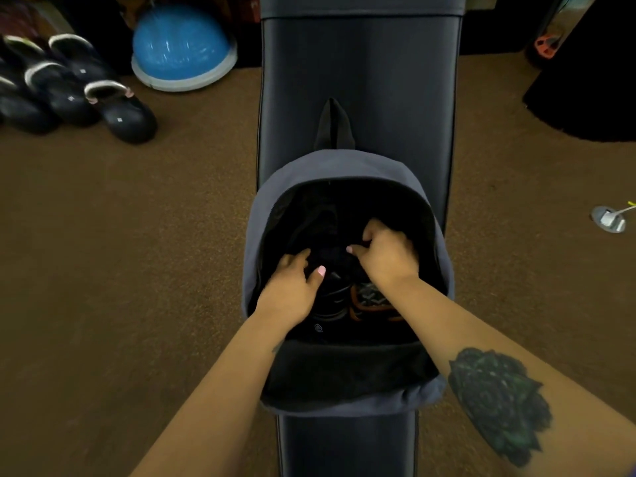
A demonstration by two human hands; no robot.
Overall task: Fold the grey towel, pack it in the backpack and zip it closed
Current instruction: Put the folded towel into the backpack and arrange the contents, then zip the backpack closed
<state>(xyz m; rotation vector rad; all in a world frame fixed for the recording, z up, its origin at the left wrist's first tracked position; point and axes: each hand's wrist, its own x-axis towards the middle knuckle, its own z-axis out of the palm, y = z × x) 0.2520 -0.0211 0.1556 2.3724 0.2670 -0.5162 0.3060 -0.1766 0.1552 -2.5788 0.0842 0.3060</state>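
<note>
A grey backpack [272, 215] lies unzipped and gaping on a black padded bench [358, 80]. Both my hands are inside its dark main compartment. My left hand [292, 290] has its thumb and fingers around a dark bundle of cloth, the grey towel [330, 254], which is hard to make out in the shadow. My right hand [387, 253] is curled, pinching the same cloth from the right side. The towel sits low in the opening, on top of other contents. The front flap [344, 376] hangs open toward me.
Under the hands lie a black item [330, 304] and an orange-edged patterned item [373, 297]. Brown carpet surrounds the bench. Several kettlebells [120, 111] and a blue balance dome [182, 46] stand at the far left. A metal floor plate [607, 218] sits at the right.
</note>
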